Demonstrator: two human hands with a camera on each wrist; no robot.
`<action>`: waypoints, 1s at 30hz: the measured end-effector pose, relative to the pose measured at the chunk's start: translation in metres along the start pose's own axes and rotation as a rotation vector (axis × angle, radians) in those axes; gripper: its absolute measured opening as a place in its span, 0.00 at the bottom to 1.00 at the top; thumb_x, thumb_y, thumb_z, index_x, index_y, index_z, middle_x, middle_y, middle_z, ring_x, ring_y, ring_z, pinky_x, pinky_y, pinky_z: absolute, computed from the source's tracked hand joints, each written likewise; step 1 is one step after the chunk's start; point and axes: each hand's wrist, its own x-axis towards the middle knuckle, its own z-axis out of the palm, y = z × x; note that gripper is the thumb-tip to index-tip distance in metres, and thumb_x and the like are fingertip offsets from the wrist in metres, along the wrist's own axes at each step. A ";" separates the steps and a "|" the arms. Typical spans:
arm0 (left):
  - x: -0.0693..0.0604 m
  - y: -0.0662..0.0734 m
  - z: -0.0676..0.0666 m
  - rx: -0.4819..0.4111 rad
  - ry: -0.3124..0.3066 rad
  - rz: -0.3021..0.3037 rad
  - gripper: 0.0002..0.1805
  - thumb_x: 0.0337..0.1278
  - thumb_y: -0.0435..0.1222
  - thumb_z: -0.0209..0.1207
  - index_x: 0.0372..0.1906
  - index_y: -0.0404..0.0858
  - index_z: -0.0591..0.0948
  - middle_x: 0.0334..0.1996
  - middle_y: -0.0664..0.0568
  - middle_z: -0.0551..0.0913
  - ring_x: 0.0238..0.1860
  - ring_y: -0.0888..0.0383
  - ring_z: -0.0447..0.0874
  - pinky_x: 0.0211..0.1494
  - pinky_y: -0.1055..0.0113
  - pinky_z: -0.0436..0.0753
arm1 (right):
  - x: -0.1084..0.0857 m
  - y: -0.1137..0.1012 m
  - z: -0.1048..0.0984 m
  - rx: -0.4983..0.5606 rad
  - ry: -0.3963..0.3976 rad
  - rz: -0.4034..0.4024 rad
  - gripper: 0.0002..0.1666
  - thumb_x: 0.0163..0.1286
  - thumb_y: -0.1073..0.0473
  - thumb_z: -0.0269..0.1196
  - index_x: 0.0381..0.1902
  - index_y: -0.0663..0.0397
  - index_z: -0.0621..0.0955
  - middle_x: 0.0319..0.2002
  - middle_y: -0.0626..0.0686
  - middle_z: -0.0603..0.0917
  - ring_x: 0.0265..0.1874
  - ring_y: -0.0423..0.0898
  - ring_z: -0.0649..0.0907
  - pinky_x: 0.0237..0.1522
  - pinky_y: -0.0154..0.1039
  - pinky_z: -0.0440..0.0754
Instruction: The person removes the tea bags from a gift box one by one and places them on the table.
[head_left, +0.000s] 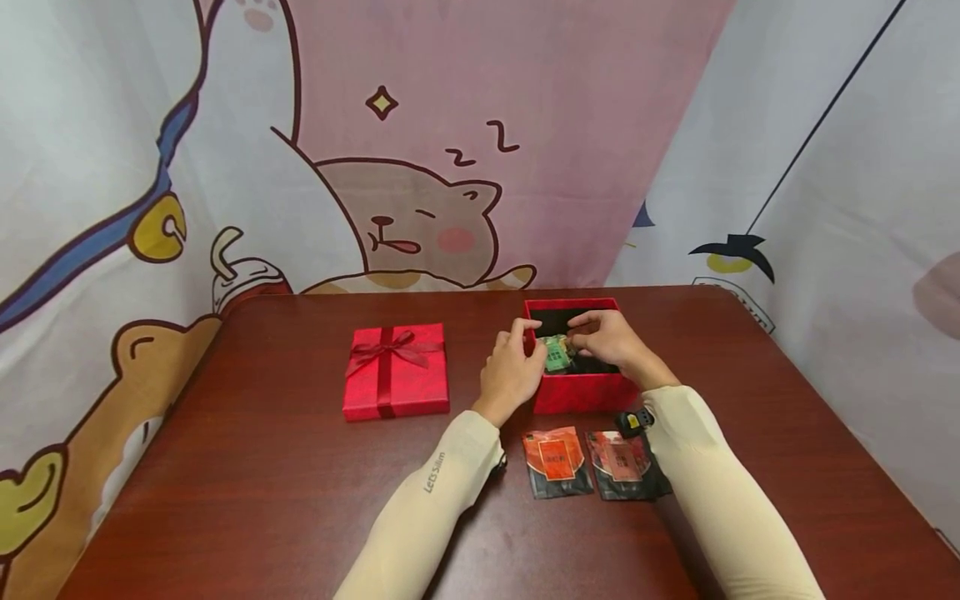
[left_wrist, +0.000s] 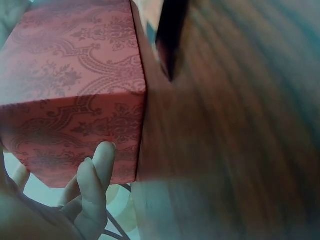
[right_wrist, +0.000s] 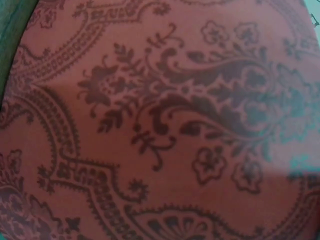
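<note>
Red box [head_left: 585,393]: is standing by the desk's [head_left: 262,500] far edge, holding a green packet [head_left: 557,354] at its left; the hands are partly hiding the interior.
Left hand [head_left: 512,372]: is spreading fingers along the left wall.
Right hand [head_left: 611,340]: is reaching in beside the packet; pinching cannot be told.
Ribboned lid [head_left: 412,392]: is lying toward the far-left corner.
Orange packet [head_left: 557,461], dark-red packet [head_left: 618,467]: are lying before the box, the latter partly covered.

The cream fabric right sleeve [head_left: 720,467] and black wrist device [head_left: 635,422] hide a corner of the flat dark-red-and-black packet [head_left: 621,463], whose lettering is too small to read. Whether the bare right hand [head_left: 613,340] pinches the small green packet [head_left: 557,354] cannot be told. The left wrist view's edge cuts off the patterned red box [left_wrist: 75,55].
</note>
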 end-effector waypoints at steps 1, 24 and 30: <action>0.000 0.001 -0.001 0.008 -0.004 0.004 0.22 0.67 0.53 0.46 0.65 0.62 0.70 0.54 0.51 0.76 0.44 0.44 0.82 0.44 0.46 0.77 | 0.001 0.000 0.000 0.001 -0.003 -0.001 0.23 0.70 0.67 0.59 0.60 0.74 0.74 0.52 0.71 0.82 0.47 0.59 0.85 0.47 0.46 0.83; 0.003 0.005 -0.010 0.076 -0.012 0.056 0.22 0.67 0.52 0.48 0.64 0.58 0.73 0.54 0.52 0.80 0.47 0.45 0.84 0.45 0.45 0.77 | 0.019 0.003 0.003 0.007 -0.011 -0.008 0.25 0.69 0.67 0.59 0.61 0.76 0.73 0.51 0.70 0.82 0.47 0.57 0.85 0.48 0.47 0.83; 0.003 0.003 -0.009 0.062 -0.010 0.053 0.21 0.68 0.52 0.48 0.63 0.59 0.73 0.54 0.53 0.80 0.48 0.46 0.84 0.46 0.46 0.78 | 0.024 0.004 0.004 -0.047 0.024 -0.030 0.23 0.68 0.67 0.60 0.58 0.76 0.75 0.49 0.70 0.83 0.43 0.53 0.85 0.45 0.45 0.84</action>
